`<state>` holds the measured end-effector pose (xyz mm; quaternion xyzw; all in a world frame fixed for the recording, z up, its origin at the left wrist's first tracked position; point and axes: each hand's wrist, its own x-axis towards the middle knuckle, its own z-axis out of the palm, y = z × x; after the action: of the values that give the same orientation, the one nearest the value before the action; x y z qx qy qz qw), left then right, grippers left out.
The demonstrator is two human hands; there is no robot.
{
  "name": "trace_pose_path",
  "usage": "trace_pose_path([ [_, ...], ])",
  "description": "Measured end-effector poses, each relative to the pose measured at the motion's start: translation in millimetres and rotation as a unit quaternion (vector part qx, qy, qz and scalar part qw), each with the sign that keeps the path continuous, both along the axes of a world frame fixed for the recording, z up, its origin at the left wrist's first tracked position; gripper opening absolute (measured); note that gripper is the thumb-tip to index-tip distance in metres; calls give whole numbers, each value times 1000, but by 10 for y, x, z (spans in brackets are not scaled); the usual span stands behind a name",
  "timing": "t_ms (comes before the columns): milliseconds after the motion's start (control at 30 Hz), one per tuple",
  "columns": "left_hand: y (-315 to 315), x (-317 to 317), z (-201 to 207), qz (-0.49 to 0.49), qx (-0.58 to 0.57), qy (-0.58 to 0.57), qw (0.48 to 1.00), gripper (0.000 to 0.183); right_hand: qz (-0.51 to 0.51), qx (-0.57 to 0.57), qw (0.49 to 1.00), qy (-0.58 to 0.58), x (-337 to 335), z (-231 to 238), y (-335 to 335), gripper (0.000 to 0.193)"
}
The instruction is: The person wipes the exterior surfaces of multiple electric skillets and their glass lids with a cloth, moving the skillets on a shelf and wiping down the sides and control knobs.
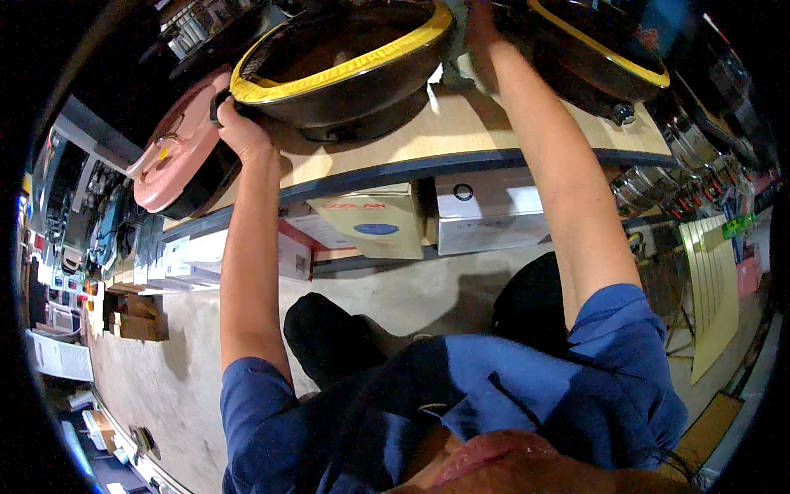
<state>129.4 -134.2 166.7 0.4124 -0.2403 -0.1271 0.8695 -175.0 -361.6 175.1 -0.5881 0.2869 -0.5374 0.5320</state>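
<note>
A wide, dark round pan (pixel 354 103) with a yellow band around its rim stands on a wooden shelf (pixel 485 123) in front of me. It rests on a narrower dark base. My left hand (pixel 243 136) is closed at its left side, fingers around a small black handle (pixel 218 107). Up past the pan's right side reaches my right hand (pixel 484 33); it is dark there, and its fingers are hidden, so I cannot tell what it touches. Further right sits a second dark pan (pixel 588 74), also yellow-rimmed, with a knob at its front.
Left of the pan lies a pink oval appliance (pixel 177 156). Below the shelf stand a cream box (pixel 374 218) and a white box (pixel 490 210). Metal cookware (pixel 658 181) and a cream ribbed panel (pixel 709 296) are at the right. A cardboard box (pixel 136 317) is on the floor (pixel 193 370).
</note>
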Motion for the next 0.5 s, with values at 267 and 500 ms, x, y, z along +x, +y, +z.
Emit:
trace_pose_path([
  [267, -54, 436, -135, -49, 6, 2, 999, 49, 304, 197, 833, -418, 616, -417, 405, 47],
  [500, -7, 42, -1, -26, 55, -33, 998, 55, 207, 256, 910, -252, 135, -1068, 825, 34],
])
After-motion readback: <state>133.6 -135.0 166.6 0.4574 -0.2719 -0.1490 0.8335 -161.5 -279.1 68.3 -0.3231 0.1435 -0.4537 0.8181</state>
